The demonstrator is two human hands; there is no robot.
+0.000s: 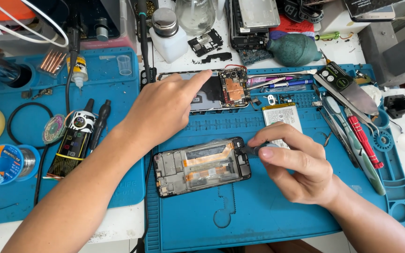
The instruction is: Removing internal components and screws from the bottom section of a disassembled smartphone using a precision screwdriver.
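We note the left hand (162, 110) holding nothing, forefinger extended onto the opened phone back (214, 90). Right hand (296, 161) pinches a small grey part (262, 149) at its fingertips, just beside the phone frame (201, 166) lying below both.

Single head-worn camera, looks steeply down on bench (118, 225) from person's side. Close range: forearms enter from bottom edge, left hand (165, 105) and right hand (301, 164) mid-frame. Blue mat (258, 215) fills centre; far bench clutter along top edge.
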